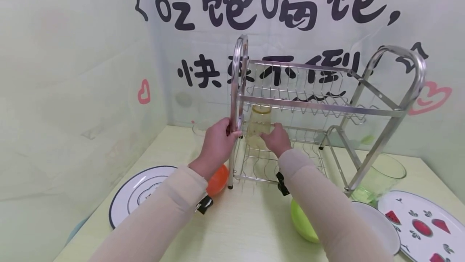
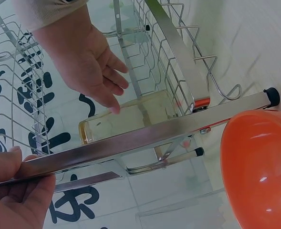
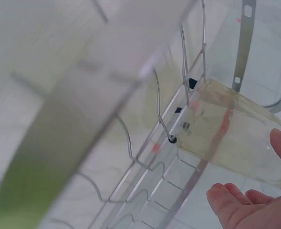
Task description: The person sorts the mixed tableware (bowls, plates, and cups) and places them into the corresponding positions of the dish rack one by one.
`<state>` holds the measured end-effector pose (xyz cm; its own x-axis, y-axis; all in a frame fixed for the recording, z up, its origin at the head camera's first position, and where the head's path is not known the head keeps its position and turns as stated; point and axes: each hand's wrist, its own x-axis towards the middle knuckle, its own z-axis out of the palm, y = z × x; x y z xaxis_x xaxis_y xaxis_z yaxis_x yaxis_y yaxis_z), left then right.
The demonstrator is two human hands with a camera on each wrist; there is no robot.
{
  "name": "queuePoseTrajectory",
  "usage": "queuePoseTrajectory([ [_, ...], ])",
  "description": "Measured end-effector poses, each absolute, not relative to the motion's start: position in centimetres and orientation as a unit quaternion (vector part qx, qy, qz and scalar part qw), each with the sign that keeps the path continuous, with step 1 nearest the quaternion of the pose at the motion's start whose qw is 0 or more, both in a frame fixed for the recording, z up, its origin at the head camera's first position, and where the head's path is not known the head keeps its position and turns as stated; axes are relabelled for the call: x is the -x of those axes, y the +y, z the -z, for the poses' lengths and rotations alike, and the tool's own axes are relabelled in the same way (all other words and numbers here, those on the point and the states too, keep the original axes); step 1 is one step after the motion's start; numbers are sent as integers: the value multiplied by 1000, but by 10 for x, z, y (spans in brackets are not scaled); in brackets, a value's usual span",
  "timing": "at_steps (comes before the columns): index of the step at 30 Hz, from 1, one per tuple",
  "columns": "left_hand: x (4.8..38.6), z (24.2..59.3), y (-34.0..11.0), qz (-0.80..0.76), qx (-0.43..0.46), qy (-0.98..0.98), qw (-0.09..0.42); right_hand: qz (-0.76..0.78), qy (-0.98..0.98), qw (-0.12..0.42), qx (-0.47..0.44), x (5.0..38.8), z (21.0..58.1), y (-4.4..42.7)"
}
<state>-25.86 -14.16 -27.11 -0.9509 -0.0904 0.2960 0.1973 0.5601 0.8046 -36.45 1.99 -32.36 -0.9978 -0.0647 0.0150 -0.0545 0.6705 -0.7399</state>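
Note:
A metal two-tier dish rack (image 1: 319,108) stands on the table. My left hand (image 1: 218,139) grips its left upright post, with the thumb and fingers round the metal in the left wrist view. A yellowish clear drinking glass (image 1: 259,126) stands on the lower tier at the left end. Beside that glass is my right hand (image 1: 277,140), its fingers loosely extended and not wrapped round it. In the right wrist view the thumb and fingertips are by the glass (image 3: 235,136); whether the thumb touches it I cannot tell.
An orange bowl (image 2: 259,167) sits by the rack's left foot, near a white plate (image 1: 127,197). Before the rack is a green bowl (image 1: 303,223). At right are a green glass bowl (image 1: 388,173), a small white plate (image 1: 381,229) and a watermelon-patterned plate (image 1: 428,213).

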Motion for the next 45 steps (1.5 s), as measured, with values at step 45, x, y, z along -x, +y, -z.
queuePoseTrajectory([
  [45, 262, 281, -141, 473, 10, -869, 143, 389, 909, -39, 148, 255, 295, 91],
])
